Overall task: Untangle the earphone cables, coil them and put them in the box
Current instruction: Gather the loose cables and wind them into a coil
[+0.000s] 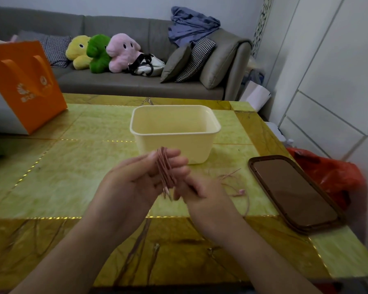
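Over the near half of the green-and-gold table (77,166), two bare hands meet just in front of the cream box (174,132). Pink earphone cable (165,172) is wound in several loops around the straightened fingers of the left hand (136,183), which stands palm-in with the coil sitting across its fingers; the loops' lower ends hang down between the two hands. Beside it, the right hand (197,189) curls its fingers close against the coil, apparently pinching the strand, though the exact grip is hidden. From there a loose tail of the cable trails to the right across the tabletop, with a small pink earbud (241,191) lying on the surface near a dark brown lid (293,194). Nothing shows inside the box from this angle. An orange paper bag (23,81) stands at the far left corner, and a grey sofa (136,81) with three plush toys (102,53) runs along the wall behind.
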`<act>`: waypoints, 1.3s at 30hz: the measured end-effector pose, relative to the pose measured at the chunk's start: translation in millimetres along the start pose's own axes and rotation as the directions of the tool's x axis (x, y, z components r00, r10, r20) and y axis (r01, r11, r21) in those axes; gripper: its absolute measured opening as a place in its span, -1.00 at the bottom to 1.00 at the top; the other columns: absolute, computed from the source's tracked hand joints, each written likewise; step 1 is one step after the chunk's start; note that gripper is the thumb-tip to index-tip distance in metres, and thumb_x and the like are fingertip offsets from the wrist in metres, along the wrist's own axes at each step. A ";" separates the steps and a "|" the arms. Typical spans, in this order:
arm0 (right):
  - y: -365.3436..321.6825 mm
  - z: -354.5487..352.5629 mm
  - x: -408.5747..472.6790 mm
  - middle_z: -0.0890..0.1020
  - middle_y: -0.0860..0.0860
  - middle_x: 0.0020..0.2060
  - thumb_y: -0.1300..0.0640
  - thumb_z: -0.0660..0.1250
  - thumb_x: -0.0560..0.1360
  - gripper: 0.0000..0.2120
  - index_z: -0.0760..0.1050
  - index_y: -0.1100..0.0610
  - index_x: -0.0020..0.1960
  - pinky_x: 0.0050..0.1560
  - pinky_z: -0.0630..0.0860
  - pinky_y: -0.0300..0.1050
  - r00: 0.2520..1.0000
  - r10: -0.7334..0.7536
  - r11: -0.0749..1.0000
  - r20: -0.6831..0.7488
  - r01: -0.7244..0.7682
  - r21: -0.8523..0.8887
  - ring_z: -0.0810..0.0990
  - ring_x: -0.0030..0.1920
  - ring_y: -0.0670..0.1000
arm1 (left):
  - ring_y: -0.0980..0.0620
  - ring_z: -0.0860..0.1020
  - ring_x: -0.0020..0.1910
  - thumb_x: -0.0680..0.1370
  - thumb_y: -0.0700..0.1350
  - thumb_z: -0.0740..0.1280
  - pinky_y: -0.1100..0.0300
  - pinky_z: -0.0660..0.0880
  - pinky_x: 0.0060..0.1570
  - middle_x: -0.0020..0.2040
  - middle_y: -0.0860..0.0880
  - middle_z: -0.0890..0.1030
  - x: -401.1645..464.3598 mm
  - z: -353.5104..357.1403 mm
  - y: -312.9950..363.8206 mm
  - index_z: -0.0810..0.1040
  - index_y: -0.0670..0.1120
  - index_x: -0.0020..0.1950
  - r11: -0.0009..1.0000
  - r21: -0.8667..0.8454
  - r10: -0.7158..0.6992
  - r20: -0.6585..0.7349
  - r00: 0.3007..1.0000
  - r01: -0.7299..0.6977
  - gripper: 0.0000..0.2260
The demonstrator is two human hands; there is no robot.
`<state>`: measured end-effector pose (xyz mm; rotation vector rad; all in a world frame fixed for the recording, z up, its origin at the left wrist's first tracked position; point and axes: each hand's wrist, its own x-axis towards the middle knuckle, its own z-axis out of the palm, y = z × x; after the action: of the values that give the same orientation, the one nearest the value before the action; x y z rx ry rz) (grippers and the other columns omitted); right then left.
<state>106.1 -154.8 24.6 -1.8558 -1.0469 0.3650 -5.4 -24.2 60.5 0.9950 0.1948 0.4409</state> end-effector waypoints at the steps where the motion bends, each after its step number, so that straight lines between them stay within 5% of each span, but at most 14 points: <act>1: -0.8 1.4 -1.9 0.53 -0.08 -0.39 0.08 0.28 0.70 -0.74 0.58 0.06 -0.16 -0.30 0.38 -0.10 0.998 0.022 0.999 0.053 -0.021 -0.025 0.47 -0.36 -0.13 | -0.22 0.71 0.12 0.63 -0.15 0.20 -0.04 0.66 0.19 0.13 -0.31 0.71 2.0 -3.6 -1.7 0.59 -0.37 0.27 0.999 0.007 0.035 -0.019 0.999 -0.034 -0.64; 4: -6.0 -0.4 -6.6 0.53 -0.07 -0.38 0.10 0.32 0.67 -0.78 0.59 0.05 -0.15 -0.34 0.37 -0.11 0.989 0.023 0.999 0.147 -0.018 -0.040 0.45 -0.38 -0.14 | -0.15 0.68 0.25 0.65 -0.11 0.29 -0.08 0.54 0.31 0.20 -0.21 0.72 6.1 -12.5 -8.5 0.57 -0.24 0.35 0.951 0.293 0.126 -0.079 0.989 -0.098 -0.67; 8: -13.1 -12.0 -9.1 0.56 -0.10 -0.45 0.13 0.39 0.66 -0.78 0.59 0.12 -0.17 -0.36 0.34 -0.28 0.999 -0.052 0.998 0.005 0.052 0.032 0.47 -0.43 -0.18 | -0.08 0.66 -0.06 0.73 0.13 0.15 -0.01 0.52 0.05 -0.10 -0.11 0.72 3.6 -18.1 -14.5 0.67 -0.17 0.05 0.633 0.772 -0.002 0.079 0.997 -0.060 -0.55; 10: -10.7 -19.9 -7.5 0.53 -0.12 -0.49 0.15 0.42 0.64 -0.75 0.56 0.16 -0.21 -0.37 0.34 -0.29 0.994 -0.049 0.991 -0.100 0.061 0.116 0.45 -0.45 -0.19 | -0.17 0.58 -0.29 0.75 0.14 0.13 -0.03 0.54 -0.08 -0.30 -0.18 0.66 -0.4 -11.8 -14.6 0.66 -0.27 -0.09 0.684 0.729 -0.121 0.087 0.989 0.020 -0.44; 13: -3.0 -21.6 -1.2 0.55 -0.01 -0.40 0.09 0.40 0.66 -0.73 0.55 0.09 -0.22 -0.31 0.44 0.05 0.989 -0.044 0.992 -0.144 0.060 0.111 0.47 -0.35 -0.07 | -0.10 0.44 -0.45 0.70 0.03 0.20 -0.03 0.62 -0.15 -0.41 -0.16 0.46 -3.7 -1.2 -13.4 0.64 -0.32 -0.14 0.880 0.466 -0.136 0.062 0.989 0.091 -0.53; 15: -0.3 -13.4 0.5 0.62 0.03 -0.31 0.04 0.33 0.69 -0.72 0.58 0.10 -0.16 -0.21 0.52 0.11 0.993 -0.045 0.994 -0.113 0.055 0.089 0.56 -0.26 0.03 | -0.12 0.54 -0.36 0.68 -0.07 0.21 -0.04 0.63 -0.08 -0.30 -0.19 0.55 -3.0 1.6 -10.5 0.66 -0.31 -0.02 0.973 0.224 -0.073 0.080 0.994 0.053 -0.64; 18: -1.3 -5.5 -1.6 0.54 -0.06 -0.37 0.07 0.29 0.70 -0.73 0.57 0.09 -0.16 -0.31 0.37 -0.17 1.000 -0.016 0.999 -0.013 0.016 0.036 0.46 -0.35 -0.14 | -0.23 0.71 0.08 0.65 -0.20 0.19 -0.04 0.65 0.13 0.09 -0.32 0.70 0.1 0.4 -6.0 0.61 -0.36 0.25 0.996 0.066 0.054 0.017 0.998 -0.055 -0.68; 21: -5.7 -6.6 -5.1 0.49 -0.08 -0.42 0.10 0.32 0.67 -0.76 0.58 0.08 -0.17 -0.36 0.32 -0.26 0.995 0.014 0.999 0.094 -0.010 -0.039 0.43 -0.40 -0.15 | -0.17 0.70 0.20 0.71 -0.23 0.15 -0.03 0.63 0.24 0.17 -0.24 0.72 3.9 -2.9 -8.4 0.56 -0.28 0.33 0.962 0.243 0.146 -0.091 0.985 -0.120 -0.72; 23: -9.7 -7.9 -7.4 0.52 -0.07 -0.41 0.06 0.34 0.67 -0.77 0.58 0.07 -0.16 -0.36 0.35 -0.25 0.995 0.002 0.999 0.099 0.002 -0.043 0.44 -0.40 -0.14 | 0.03 0.72 0.07 0.75 -0.13 0.14 0.11 0.57 0.10 0.04 -0.08 0.75 5.9 -9.4 -11.6 0.62 -0.12 0.23 0.790 0.602 0.235 -0.126 0.964 -0.114 -0.74; 26: -8.2 -9.6 -7.6 0.60 -0.02 -0.38 0.01 0.36 0.66 -0.76 0.56 0.05 -0.17 -0.27 0.52 0.11 0.999 -0.053 0.999 -0.003 0.053 -0.003 0.54 -0.36 -0.04 | 0.03 0.63 -0.23 0.75 0.05 0.13 0.12 0.48 -0.13 -0.22 -0.09 0.69 3.7 -14.6 -15.1 0.67 -0.12 -0.06 0.609 0.793 0.052 -0.003 0.999 -0.029 -0.58; 30: -2.2 -15.8 -2.2 0.60 0.02 -0.35 0.10 0.37 0.67 -0.74 0.55 0.08 -0.19 -0.24 0.51 0.14 0.989 -0.072 0.991 -0.127 0.085 0.100 0.56 -0.30 0.02 | -0.09 0.42 -0.43 0.73 0.09 0.15 0.15 0.50 -0.32 -0.42 -0.15 0.45 -1.5 -4.5 -11.5 0.62 -0.28 -0.19 0.759 0.645 -0.119 0.008 0.993 0.086 -0.47; 33: 0.3 -12.9 1.1 0.55 0.09 -0.31 0.09 0.34 0.69 -0.73 0.52 0.11 -0.19 -0.21 0.45 0.14 0.990 -0.048 0.991 -0.135 0.064 0.118 0.48 -0.28 0.04 | -0.03 0.33 -0.48 0.69 0.01 0.19 0.09 0.55 -0.28 -0.42 -0.10 0.37 -1.8 1.7 -6.2 0.63 -0.27 -0.14 0.947 0.302 -0.114 0.011 0.993 0.105 -0.57; 36: 0.7 -3.8 0.3 0.53 0.02 -0.37 0.08 0.29 0.70 -0.73 0.52 0.10 -0.17 -0.27 0.45 0.18 1.000 -0.010 0.997 -0.028 0.013 0.078 0.50 -0.34 0.07 | -0.12 0.65 -0.20 0.64 -0.10 0.20 0.05 0.67 -0.05 -0.15 -0.21 0.65 -0.6 -0.8 0.1 0.65 -0.32 0.11 0.999 0.028 -0.024 0.021 1.000 0.023 -0.67; 39: -2.0 0.1 -5.4 0.50 -0.13 -0.41 0.09 0.32 0.67 -0.77 0.56 0.06 -0.15 -0.29 0.38 -0.03 0.995 0.013 1.000 0.098 -0.011 -0.019 0.44 -0.38 -0.13 | -0.23 0.69 0.21 0.59 -0.12 0.30 -0.09 0.59 0.28 0.19 -0.29 0.70 2.8 -6.9 -0.4 0.56 -0.33 0.32 0.996 0.077 0.058 -0.041 0.997 -0.055 -0.62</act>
<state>101.8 -158.5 25.2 -1.8771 -1.1086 0.4590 -5.3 -17.9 56.5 1.0677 0.2240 0.5098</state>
